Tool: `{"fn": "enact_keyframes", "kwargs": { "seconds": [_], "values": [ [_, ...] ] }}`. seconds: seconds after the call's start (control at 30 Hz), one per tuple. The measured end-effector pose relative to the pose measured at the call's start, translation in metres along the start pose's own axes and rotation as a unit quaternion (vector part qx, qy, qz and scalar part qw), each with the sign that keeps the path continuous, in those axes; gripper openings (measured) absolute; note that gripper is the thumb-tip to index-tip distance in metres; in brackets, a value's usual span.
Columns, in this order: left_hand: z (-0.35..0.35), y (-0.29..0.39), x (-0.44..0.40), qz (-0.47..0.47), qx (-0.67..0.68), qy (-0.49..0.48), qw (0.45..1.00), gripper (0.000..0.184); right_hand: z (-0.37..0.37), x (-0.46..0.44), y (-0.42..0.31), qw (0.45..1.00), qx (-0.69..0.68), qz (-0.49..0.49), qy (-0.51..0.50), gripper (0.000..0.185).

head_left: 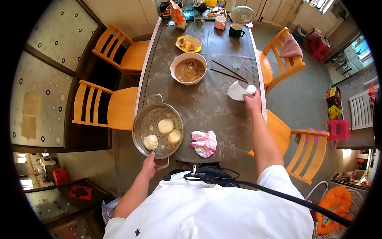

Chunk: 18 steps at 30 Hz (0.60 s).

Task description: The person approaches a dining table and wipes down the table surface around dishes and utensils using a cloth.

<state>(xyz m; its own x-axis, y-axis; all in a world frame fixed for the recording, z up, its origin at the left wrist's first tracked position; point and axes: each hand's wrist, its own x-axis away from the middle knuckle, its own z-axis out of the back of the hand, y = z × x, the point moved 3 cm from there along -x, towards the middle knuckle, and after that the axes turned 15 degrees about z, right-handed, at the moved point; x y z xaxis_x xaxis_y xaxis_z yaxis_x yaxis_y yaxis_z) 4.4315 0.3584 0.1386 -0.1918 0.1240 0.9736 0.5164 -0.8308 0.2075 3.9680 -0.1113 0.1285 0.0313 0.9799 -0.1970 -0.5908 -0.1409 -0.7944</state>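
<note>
A metal steamer basket [138, 123] with a perforated bottom stands at the table's near left corner. Inside it lie three pale steamed buns [166, 126]. My left hand [148, 166] closes on the basket's near rim, beside its loop handle [162, 164]. Over at the table's right edge, my right hand [253, 102] is wrapped round a white paper roll [250, 89], with a loose sheet [236, 91] spreading left over the tabletop. A crumpled pink-and-white cloth [204, 143] lies between the basket and my right arm.
A white bowl [173, 71] of brownish soup sits mid-table, with dark chopsticks [229, 75] to its right. Behind it are a yellow dish [188, 44], a pink mug [220, 22], a dark mug [236, 30] and a small fan [242, 15]. Wooden chairs [121, 108] flank the table [191, 105].
</note>
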Motion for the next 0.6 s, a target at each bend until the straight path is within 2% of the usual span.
{"fn": "enact_keyframes", "kwargs": {
  "seconds": [0.03, 0.07, 0.17, 0.23, 0.27, 0.3, 0.37, 0.43, 0.47, 0.6],
  "values": [
    [-0.001, 0.001, -0.001, -0.004, 0.009, 0.0, 1.0, 0.048, -0.001, 0.005, 0.004, 1.0, 0.003, 0.009, 0.009, 0.079],
    [-0.002, 0.001, -0.002, -0.006, 0.018, 0.002, 1.0, 0.048, 0.004, 0.013, -0.001, 0.999, 0.017, -0.041, 0.02, 0.086],
    [0.001, -0.005, -0.006, -0.001, 0.018, 0.005, 1.0, 0.049, 0.012, 0.064, -0.034, 0.99, 0.1, -0.088, 0.045, 0.066],
    [0.0, -0.004, -0.008, 0.007, 0.013, -0.002, 1.0, 0.05, -0.001, 0.118, -0.079, 0.989, 0.142, 0.036, -0.016, 0.054],
    [-0.004, -0.002, -0.001, 0.004, 0.014, -0.006, 1.0, 0.051, -0.011, 0.149, -0.103, 0.982, 0.139, 0.1, -0.082, 0.046],
    [-0.004, -0.004, -0.003, 0.005, 0.019, -0.006, 1.0, 0.05, -0.023, 0.181, -0.118, 0.967, 0.091, 0.201, -0.13, 0.05],
    [-0.002, -0.006, -0.009, 0.004, 0.028, -0.004, 1.0, 0.052, -0.049, 0.244, -0.137, 0.926, 0.04, 0.273, -0.258, 0.052],
    [-0.001, -0.005, -0.007, 0.007, 0.014, 0.009, 1.0, 0.051, -0.062, 0.283, -0.142, 0.873, 0.096, 0.364, -0.311, 0.06],
    [-0.001, -0.003, -0.005, 0.007, 0.006, 0.016, 1.0, 0.051, -0.063, 0.286, -0.139, 0.862, 0.108, 0.37, -0.329, 0.067],
    [-0.006, 0.002, 0.007, 0.001, -0.007, 0.033, 0.999, 0.05, -0.09, 0.228, -0.121, 0.891, 0.231, 0.26, -0.294, 0.076]
  ]
}}
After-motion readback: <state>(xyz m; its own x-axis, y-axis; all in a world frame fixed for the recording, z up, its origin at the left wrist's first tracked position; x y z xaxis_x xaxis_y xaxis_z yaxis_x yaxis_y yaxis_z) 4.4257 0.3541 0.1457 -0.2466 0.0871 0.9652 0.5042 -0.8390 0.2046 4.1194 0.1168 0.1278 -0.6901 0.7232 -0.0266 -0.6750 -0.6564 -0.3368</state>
